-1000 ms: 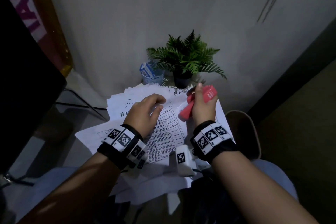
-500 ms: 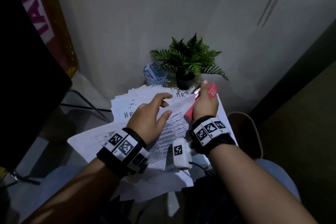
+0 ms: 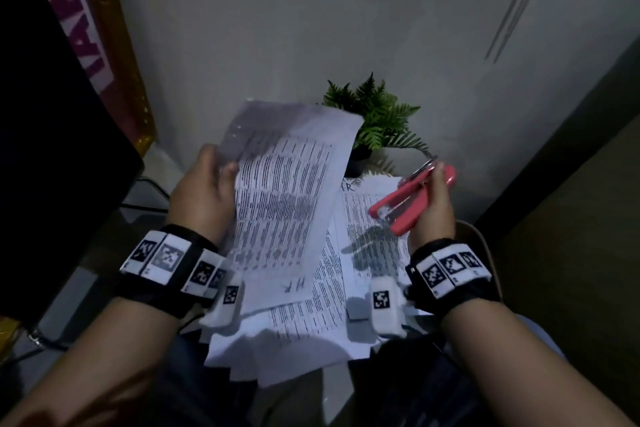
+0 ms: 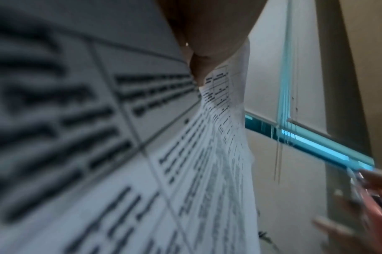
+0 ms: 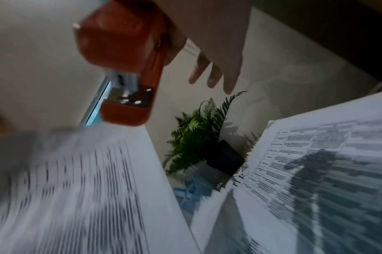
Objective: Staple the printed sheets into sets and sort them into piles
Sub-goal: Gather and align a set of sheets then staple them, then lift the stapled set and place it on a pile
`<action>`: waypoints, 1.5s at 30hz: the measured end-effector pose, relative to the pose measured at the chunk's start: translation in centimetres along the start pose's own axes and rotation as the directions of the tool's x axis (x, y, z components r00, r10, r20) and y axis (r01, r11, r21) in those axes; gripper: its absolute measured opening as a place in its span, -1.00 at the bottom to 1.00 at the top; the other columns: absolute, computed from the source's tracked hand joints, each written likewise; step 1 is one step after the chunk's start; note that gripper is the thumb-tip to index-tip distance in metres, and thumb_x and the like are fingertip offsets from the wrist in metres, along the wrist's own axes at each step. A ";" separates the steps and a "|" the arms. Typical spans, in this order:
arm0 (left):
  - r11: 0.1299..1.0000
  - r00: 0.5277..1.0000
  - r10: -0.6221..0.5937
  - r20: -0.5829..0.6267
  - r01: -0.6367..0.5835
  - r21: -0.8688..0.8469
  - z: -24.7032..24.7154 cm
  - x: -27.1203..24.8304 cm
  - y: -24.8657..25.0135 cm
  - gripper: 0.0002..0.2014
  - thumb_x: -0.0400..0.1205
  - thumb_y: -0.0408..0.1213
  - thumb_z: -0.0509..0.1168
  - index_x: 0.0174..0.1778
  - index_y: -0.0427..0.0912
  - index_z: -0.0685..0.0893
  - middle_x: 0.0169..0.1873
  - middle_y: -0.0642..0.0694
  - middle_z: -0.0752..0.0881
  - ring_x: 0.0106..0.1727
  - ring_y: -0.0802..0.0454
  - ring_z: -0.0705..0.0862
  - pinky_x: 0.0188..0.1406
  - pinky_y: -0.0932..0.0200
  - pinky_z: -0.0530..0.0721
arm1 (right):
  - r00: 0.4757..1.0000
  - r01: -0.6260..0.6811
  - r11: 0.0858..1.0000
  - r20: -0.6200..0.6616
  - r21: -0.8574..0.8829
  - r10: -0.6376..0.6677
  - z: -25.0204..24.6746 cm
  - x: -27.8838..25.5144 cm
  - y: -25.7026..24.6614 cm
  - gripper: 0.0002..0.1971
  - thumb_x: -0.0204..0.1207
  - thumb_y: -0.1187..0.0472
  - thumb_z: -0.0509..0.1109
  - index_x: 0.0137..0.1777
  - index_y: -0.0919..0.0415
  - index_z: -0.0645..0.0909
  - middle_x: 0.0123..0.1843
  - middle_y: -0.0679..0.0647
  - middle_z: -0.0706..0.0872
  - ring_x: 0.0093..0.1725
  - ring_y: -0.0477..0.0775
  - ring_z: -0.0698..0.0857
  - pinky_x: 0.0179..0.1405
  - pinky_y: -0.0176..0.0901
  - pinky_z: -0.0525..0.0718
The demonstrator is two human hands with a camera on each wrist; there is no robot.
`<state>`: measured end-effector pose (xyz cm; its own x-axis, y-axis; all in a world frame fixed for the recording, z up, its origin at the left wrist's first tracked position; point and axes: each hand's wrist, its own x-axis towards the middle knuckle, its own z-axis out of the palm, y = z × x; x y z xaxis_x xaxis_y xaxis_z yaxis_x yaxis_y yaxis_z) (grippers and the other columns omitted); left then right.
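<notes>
My left hand [image 3: 202, 199] pinches a printed sheet [image 3: 284, 204], lifted above the paper pile [image 3: 363, 253]. My right hand [image 3: 434, 208] clasps the red stapler [image 3: 408, 199].

Left hand [image 3: 202, 196]: grips a printed sheet [image 3: 284, 198] by its left edge, raised and tilted. Right hand [image 3: 433, 208]: holds a pink stapler [image 3: 410, 199] above the spread papers [image 3: 363, 253]. Potted fern [image 3: 377, 121] behind, against the wall [image 3: 311, 28]. Marker bands on both wrists.
</notes>
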<state>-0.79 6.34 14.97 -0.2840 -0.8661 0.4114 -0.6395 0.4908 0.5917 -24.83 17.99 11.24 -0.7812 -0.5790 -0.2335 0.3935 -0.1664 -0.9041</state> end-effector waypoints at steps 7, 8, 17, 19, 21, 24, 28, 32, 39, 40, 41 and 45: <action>0.901 0.962 -0.272 -0.034 0.243 -0.361 3.5 0.6 -0.4 -0.60 0.68 -0.06 0.17 0.32 -0.27 0.40 0.26 -0.23 0.61 0.30 -0.19 0.56 0.33 -0.12 0.53 | 0.852 -0.218 0.940 0.419 -0.261 0.314 -0.2 -2.0 3.0 -0.46 0.36 -0.28 0.36 -0.04 0.24 0.64 -0.25 0.22 0.67 -0.35 0.16 0.67 -0.37 -0.15 0.68; 0.893 0.952 -0.306 -0.010 0.283 -0.349 4.0 0.7 -0.6 -0.58 0.68 -0.06 0.17 0.32 -0.30 0.41 0.27 -0.24 0.61 0.30 -0.19 0.56 0.33 -0.11 0.52 | 0.849 -0.227 0.929 0.408 -0.292 0.335 -0.3 -1.9 3.1 -0.50 0.40 -0.25 0.37 -0.06 0.25 0.66 -0.29 0.22 0.68 -0.37 0.17 0.67 -0.36 -0.13 0.68; 0.879 0.713 -0.477 0.513 0.389 0.277 11.5 -0.7 -8.4 -0.78 0.64 -0.08 0.25 -0.10 -0.19 0.55 0.06 -0.28 0.66 0.02 -0.22 0.62 0.01 0.05 0.55 | 0.940 -0.321 0.641 -0.154 -0.697 0.304 -6.8 4.3 5.4 -0.58 0.38 -0.14 0.49 -0.21 0.30 0.69 -0.25 0.19 0.76 -0.21 0.18 0.73 -0.06 -0.12 0.65; 0.805 0.594 -0.590 0.547 0.380 0.455 12.8 -1.1 -10.2 -0.48 0.62 0.08 0.23 0.30 -0.30 0.49 0.30 -0.31 0.54 0.21 -0.26 0.58 0.17 -0.04 0.57 | 0.936 -0.347 0.603 -0.232 -0.718 0.263 -8.5 5.8 5.8 -0.54 0.39 -0.14 0.48 -0.16 0.35 0.72 -0.18 0.23 0.77 -0.15 0.20 0.73 -0.02 -0.11 0.65; 0.729 0.566 -0.672 0.477 0.394 0.560 13.5 -1.2 -11.1 -0.24 0.54 0.24 0.24 0.46 -0.32 0.36 0.43 -0.31 0.40 0.33 -0.30 0.51 0.24 -0.13 0.56 | 0.929 -0.369 0.584 -0.286 -0.723 0.233 -9.6 7.2 5.8 -0.55 0.40 -0.15 0.47 -0.12 0.31 0.71 -0.16 0.23 0.74 -0.14 0.19 0.70 -0.03 -0.14 0.60; 0.677 0.592 -0.713 0.376 0.441 0.589 14.3 -1.3 -12.2 -0.07 0.35 0.39 0.31 0.39 -0.34 0.41 0.40 -0.33 0.45 0.31 -0.34 0.54 0.18 -0.22 0.62 | 0.929 -0.370 0.583 -0.308 -0.723 0.208 -10.2 9.0 5.7 -0.59 0.43 -0.14 0.44 -0.13 0.28 0.68 -0.17 0.23 0.70 -0.15 0.18 0.65 -0.05 -0.16 0.53; 0.660 0.592 -0.728 0.346 0.465 0.590 15.0 -1.0 -13.3 0.01 0.16 0.45 0.40 0.27 -0.32 0.49 0.32 -0.31 0.55 0.27 -0.32 0.59 0.13 -0.24 0.67 | 0.931 -0.363 0.541 -0.307 -0.758 0.195 -9.7 10.6 6.1 -0.59 0.45 -0.14 0.42 -0.20 0.28 0.65 -0.25 0.22 0.68 -0.19 0.18 0.65 -0.07 -0.17 0.52; 0.653 0.594 -0.738 0.322 0.508 0.562 14.8 -0.5 -12.9 0.04 0.16 0.34 0.51 0.35 -0.35 0.39 0.35 -0.33 0.48 0.32 -0.35 0.53 0.15 -0.24 0.65 | 0.915 -0.403 0.469 -0.329 -0.786 0.235 -9.2 11.1 6.6 -0.55 0.48 -0.14 0.39 -0.39 0.26 0.59 -0.39 0.15 0.63 -0.32 0.16 0.60 -0.07 -0.17 0.51; 0.708 0.671 -0.687 0.278 0.532 0.465 14.8 -0.2 -11.4 -0.44 0.52 -0.11 0.41 0.32 -0.30 0.38 0.33 -0.29 0.48 0.39 -0.29 0.41 0.34 -0.19 0.46 | 0.920 -0.369 0.246 -0.315 -0.896 0.232 -8.3 10.3 6.7 -0.26 0.47 -0.33 0.24 0.25 0.39 0.62 0.26 0.39 0.58 0.19 0.32 0.62 0.29 -0.05 0.50; 0.718 0.679 -0.681 0.275 0.546 0.431 14.6 -0.1 -11.4 -0.58 0.57 -0.14 0.33 0.27 -0.28 0.45 0.28 -0.29 0.52 0.35 -0.30 0.44 0.32 -0.17 0.48 | 0.930 -0.349 0.212 -0.311 -0.913 0.194 -8.0 9.9 6.6 -0.23 0.48 -0.34 0.21 0.31 0.39 0.59 0.34 0.42 0.49 0.29 0.37 0.55 0.36 -0.02 0.45; 0.733 0.696 -0.668 0.263 0.554 0.395 14.2 -0.1 -11.4 -0.68 0.60 -0.15 0.28 0.20 -0.24 0.51 0.24 -0.30 0.54 0.31 -0.30 0.47 0.30 -0.15 0.50 | 0.943 -0.324 0.199 -0.298 -0.925 0.151 -7.7 9.5 6.4 -0.23 0.51 -0.33 0.19 0.34 0.41 0.56 0.37 0.45 0.43 0.35 0.40 0.49 0.40 0.00 0.40; 0.815 0.800 -0.578 0.161 0.558 0.157 11.7 -0.2 -10.3 -0.80 0.59 -0.14 0.34 0.02 -0.17 0.66 0.24 -0.28 0.49 0.24 -0.28 0.51 0.19 0.06 0.46 | 0.981 -0.192 0.325 -0.180 -0.926 0.068 -6.2 8.0 5.9 -0.33 0.53 -0.25 0.23 0.22 0.41 0.64 0.26 0.49 0.55 0.28 0.39 0.56 0.33 -0.02 0.45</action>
<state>-2.52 0.37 0.70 0.0278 -0.9918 -0.1249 -0.7920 -0.0981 0.6026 -31.78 17.26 1.80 -0.8272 -0.4357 -0.3550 -0.1704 0.7963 -0.5804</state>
